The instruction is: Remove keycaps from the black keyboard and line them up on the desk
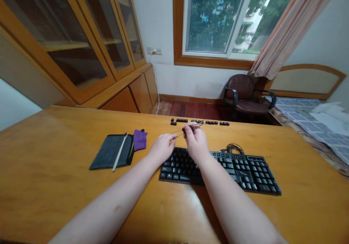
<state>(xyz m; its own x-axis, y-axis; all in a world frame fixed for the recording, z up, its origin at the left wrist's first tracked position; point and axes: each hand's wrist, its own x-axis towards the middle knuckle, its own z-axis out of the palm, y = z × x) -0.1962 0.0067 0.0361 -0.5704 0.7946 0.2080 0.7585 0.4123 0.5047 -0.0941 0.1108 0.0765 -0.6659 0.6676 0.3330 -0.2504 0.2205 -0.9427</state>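
Observation:
Above the black keyboard's [255, 175] far edge, my right hand [196, 142] grips a keycap puller [188, 128] with a dark middle and thin wires. Those wires point left, toward my left hand [163, 147]. The left thumb and fingertips are pinched together at the wire ends; whatever lies between them is too small to make out. Both forearms reach over the keyboard and hide part of its keys. Beyond my hands, a row of loose black keycaps [181, 120] lies along the desk's far edge, partly covered by my right hand.
Left of the keyboard lies a dark grey pouch [107, 151] with a pale thin stick [120, 153] on it. A purple cloth [140, 140] touches the pouch. Coiled black cable [235, 148] sits behind the keyboard. A brown armchair [241, 91] stands past the wooden desk [54, 171].

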